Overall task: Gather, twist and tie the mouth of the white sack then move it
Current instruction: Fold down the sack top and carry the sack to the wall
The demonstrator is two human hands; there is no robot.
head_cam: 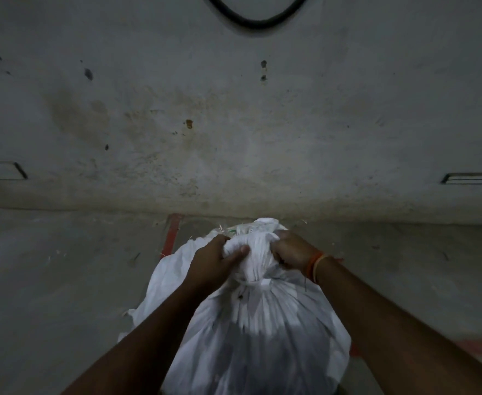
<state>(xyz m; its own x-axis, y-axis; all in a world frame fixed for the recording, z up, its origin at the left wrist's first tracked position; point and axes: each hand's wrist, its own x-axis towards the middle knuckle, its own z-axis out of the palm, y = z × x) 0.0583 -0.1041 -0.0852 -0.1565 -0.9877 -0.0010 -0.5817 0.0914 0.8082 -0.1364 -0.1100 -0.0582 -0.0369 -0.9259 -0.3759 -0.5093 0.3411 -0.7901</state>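
A full white woven sack [262,332] stands upright on the floor at the bottom centre. Its mouth [248,249] is bunched into a tuft, and a white tie [255,282] cinches the neck just below. My left hand [214,260] grips the left side of the bunched mouth, thumb pressed across the fabric. On the right side of the same tuft my right hand [291,252] is closed on the fabric; orange threads circle that wrist. Both hands sit above the tie.
A stained grey wall [234,124] rises right behind the sack, with a black cable loop [256,19] at the top. A red painted line [172,233] marks the concrete floor [63,280] to the left. Bits of straw lie near the wall base.
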